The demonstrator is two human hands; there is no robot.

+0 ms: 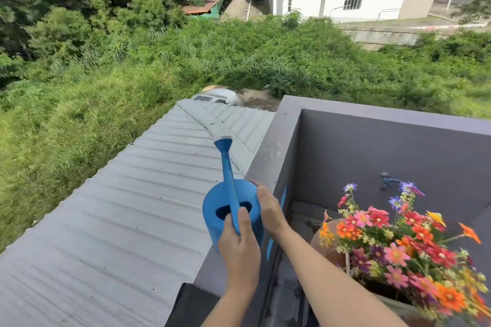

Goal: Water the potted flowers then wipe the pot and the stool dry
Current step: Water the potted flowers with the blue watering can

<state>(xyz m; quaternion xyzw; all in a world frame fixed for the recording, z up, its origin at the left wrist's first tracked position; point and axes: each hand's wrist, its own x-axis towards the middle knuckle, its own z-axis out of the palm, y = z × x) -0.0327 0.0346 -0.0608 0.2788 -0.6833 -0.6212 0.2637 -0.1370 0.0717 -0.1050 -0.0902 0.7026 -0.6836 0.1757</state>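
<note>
A blue watering can (228, 210) is held over the top of the grey parapet wall (265, 156), its long spout pointing away from me over the roof. My left hand (240, 244) grips the can's handle. My right hand (268, 207) rests flat against the can's right side. The potted flowers (398, 241), orange, pink, red and purple, stand at the lower right inside the walled corner. The pot's rim (393, 302) barely shows under the blooms. I cannot see the stool or a cloth.
A corrugated metal roof (119, 220) lies below the wall on the left. A blue tap (388, 182) sticks out of the grey inner wall above a floor drain (316, 227). Thick greenery and white buildings fill the background.
</note>
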